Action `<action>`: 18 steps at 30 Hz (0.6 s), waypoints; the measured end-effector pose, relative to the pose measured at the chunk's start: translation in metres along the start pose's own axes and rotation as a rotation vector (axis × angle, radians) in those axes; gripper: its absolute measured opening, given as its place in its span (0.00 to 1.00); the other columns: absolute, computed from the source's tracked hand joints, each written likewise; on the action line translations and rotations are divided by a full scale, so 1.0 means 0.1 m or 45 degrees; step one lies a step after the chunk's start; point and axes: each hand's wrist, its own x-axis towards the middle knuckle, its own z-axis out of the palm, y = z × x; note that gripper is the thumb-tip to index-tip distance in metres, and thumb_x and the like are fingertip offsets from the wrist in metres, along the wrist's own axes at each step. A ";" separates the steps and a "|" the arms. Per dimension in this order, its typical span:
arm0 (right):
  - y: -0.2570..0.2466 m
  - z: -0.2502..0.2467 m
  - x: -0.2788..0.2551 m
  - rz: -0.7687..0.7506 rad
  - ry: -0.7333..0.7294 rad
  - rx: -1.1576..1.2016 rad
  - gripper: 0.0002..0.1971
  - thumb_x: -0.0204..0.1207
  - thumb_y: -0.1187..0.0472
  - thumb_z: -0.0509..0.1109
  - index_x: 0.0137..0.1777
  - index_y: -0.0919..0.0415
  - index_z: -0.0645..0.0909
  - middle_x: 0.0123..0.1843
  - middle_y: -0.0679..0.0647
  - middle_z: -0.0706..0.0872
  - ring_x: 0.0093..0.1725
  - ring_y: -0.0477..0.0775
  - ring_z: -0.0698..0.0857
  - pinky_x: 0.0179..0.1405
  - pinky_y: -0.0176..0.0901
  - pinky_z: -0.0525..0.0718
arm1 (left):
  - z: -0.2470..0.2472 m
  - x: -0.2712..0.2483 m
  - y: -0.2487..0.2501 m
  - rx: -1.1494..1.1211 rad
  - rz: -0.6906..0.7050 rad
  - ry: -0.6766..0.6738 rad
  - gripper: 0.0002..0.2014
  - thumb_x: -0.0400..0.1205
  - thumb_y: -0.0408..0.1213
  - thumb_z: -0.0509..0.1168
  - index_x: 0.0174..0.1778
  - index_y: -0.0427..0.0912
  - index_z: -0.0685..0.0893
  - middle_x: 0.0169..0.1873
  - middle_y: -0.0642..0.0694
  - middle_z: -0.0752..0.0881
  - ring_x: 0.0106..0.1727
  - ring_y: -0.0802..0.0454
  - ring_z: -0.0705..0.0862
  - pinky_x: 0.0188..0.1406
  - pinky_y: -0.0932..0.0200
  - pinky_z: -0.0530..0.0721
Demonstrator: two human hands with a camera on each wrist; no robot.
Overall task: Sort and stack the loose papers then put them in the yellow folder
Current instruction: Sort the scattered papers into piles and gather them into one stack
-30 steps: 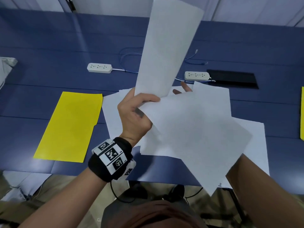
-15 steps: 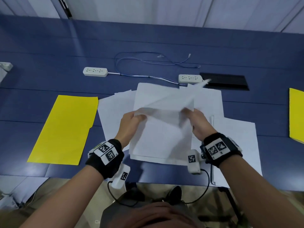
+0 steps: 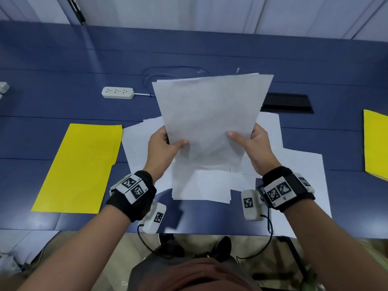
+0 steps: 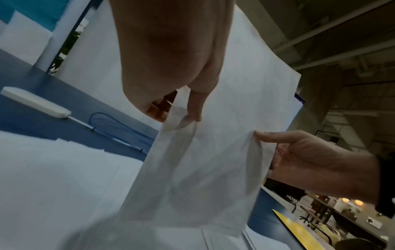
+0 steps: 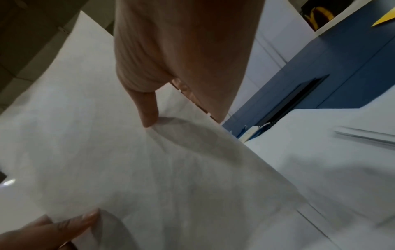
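Blue table (image 3: 63, 59), both hands' fingers (image 3: 180, 143) pinching upright paper stack (image 3: 210, 118) side edges

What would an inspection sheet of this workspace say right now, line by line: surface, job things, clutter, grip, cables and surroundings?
Surface: blue table, seams running across it.
Job's things: held sheets raised above the table; loose papers spread flat beneath them; yellow folder closed, lying to the left, apart from the hands.
Clutter: power strip at the back; black panel in the tabletop; second yellow folder at the right edge.
Grip: left hand and right hand each pinch a lower side of the held sheets, thumbs in front.
Cables: blue cable looped behind the sheets; wrist camera leads hang below the table edge.
Surroundings: pale wall panels behind the table.
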 end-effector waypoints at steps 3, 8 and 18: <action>0.19 -0.01 -0.02 0.073 0.032 -0.037 0.13 0.76 0.65 0.76 0.60 0.64 0.86 0.56 0.57 0.91 0.57 0.59 0.90 0.57 0.51 0.88 | 0.03 0.00 -0.15 0.051 -0.090 0.025 0.10 0.74 0.30 0.77 0.51 0.44 0.91 0.47 0.53 0.93 0.50 0.52 0.91 0.59 0.45 0.88; 0.39 -0.05 -0.08 0.135 0.097 -0.218 0.05 0.79 0.64 0.73 0.51 0.55 0.88 0.50 0.50 0.92 0.52 0.52 0.90 0.54 0.47 0.87 | 0.05 -0.01 -0.29 0.219 -0.090 0.061 0.02 0.76 0.37 0.76 0.42 0.46 0.93 0.38 0.49 0.93 0.42 0.47 0.90 0.50 0.48 0.89; 0.35 -0.13 -0.20 0.057 0.133 -0.017 0.12 0.77 0.69 0.73 0.60 0.63 0.85 0.55 0.55 0.91 0.55 0.53 0.90 0.53 0.44 0.87 | 0.06 -0.03 -0.20 0.103 0.019 -0.051 0.10 0.79 0.34 0.73 0.55 0.46 0.88 0.50 0.52 0.92 0.54 0.50 0.90 0.59 0.42 0.87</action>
